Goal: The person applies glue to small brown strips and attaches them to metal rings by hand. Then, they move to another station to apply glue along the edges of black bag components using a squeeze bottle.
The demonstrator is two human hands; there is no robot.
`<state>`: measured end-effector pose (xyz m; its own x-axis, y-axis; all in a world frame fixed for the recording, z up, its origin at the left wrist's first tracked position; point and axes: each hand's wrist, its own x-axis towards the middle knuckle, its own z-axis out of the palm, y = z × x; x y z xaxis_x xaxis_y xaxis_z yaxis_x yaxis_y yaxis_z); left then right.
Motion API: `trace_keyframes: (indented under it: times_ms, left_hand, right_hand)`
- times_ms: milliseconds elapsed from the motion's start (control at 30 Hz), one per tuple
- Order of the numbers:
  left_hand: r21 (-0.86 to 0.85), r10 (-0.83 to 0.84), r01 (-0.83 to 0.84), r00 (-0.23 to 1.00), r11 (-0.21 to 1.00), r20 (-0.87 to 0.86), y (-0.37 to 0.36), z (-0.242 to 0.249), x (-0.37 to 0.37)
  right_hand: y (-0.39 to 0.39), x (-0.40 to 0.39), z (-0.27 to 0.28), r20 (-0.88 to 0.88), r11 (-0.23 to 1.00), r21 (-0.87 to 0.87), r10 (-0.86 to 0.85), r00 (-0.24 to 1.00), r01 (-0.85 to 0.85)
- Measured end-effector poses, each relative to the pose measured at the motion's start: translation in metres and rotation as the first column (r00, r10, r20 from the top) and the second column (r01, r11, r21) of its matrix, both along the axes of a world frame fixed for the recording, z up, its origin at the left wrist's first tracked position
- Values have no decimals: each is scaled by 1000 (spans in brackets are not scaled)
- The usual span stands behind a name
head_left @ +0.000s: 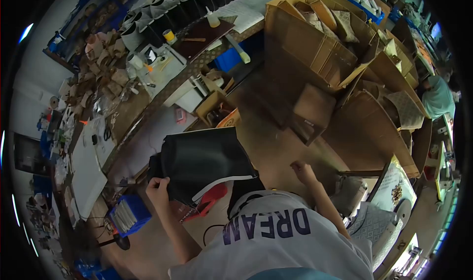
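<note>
A black, smooth leather-like piece (207, 154) lies across my lap in the head view, with a white strip (222, 182) along its near edge. At its left corner my left hand (158, 190) is closed, thumb and fingers pinching the black material. My right hand (302, 172) is raised in the air to the right of the piece, apart from it. Its fingers are curled together, and whatever they may hold is too small to make out. Beneath the piece, a red object (213, 201) shows in part.
Large cardboard boxes (310, 38) with pieces inside stand ahead and right. A long workbench (125, 107) runs along the left, bearing scraps, a glue bottle (213, 19) and a brown board (202, 38). A blue crate (129, 214) sits low left. Another person (438, 98) is at far right.
</note>
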<state>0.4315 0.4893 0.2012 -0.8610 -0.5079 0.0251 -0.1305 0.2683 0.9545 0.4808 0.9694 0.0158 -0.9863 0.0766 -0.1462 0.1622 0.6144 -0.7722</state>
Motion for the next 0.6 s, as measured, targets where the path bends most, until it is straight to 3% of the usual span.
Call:
trace_keyframes:
  times_ms: [100,200,300,400,533,600]
  left_hand:
    - [18,-95,95,995,995,-8,31,10,-76]
    - [-8,-150,150,989,989,18,42,19,-155]
    - [-169,-155,165,985,972,74,50,28,-231]
    - [-355,-163,150,987,923,-5,60,51,-295]
    - [-340,-105,139,987,930,118,62,74,-362]
    - [-302,-50,100,984,948,169,68,95,-390]
  right_hand:
    - [2,-68,4,68,1000,-18,19,997,-18]
    - [12,-145,7,26,999,-20,32,999,-31]
    - [15,-231,18,99,999,-53,-4,995,10]
    - [-4,-331,55,46,998,62,-13,999,10]
    - [-27,-460,89,54,971,-235,55,997,-41]
    - [-33,-524,86,108,783,-622,126,986,-32]
